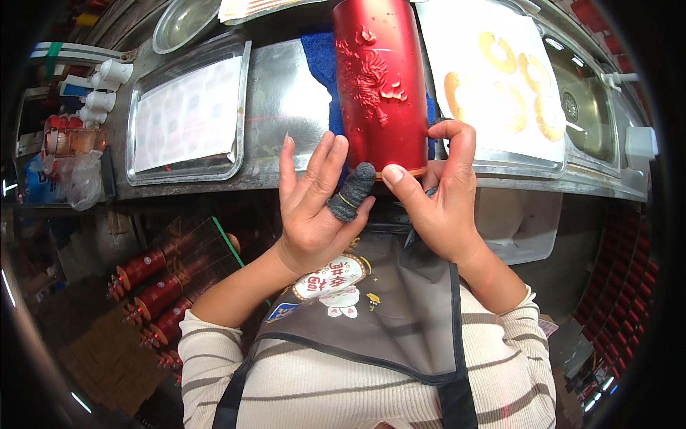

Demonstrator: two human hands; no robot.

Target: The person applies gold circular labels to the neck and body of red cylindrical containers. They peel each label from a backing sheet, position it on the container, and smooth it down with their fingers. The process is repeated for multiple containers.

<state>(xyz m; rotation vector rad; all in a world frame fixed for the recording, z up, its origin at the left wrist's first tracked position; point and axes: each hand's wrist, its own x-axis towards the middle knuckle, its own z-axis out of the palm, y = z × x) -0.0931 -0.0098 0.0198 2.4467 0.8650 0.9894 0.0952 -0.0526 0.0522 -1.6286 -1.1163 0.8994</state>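
A shiny red metallic cylinder (375,79) with a raised relief design lies on a blue cloth (321,68), its near end at the worktop's front edge. My right hand (450,196) grips that near end, thumb on the rim and index finger curled against the right side; its other fingers are partly hidden. Just left of the cylinder, my left hand (311,193) is open, fingers spread and palm up. A grey fabric finger cover (351,193), bound with a thin band, sits on one of its fingers, close to the cylinder's rim.
Left on the metal worktop (279,107) stands a tray (243,114) with a white sheet. To the right, a white sheet (493,136) bears several orange-gold curved pieces (496,53), beside a metal sink (586,93). A round bowl (184,25) is at the back; red cylinders (157,293) stand below left.
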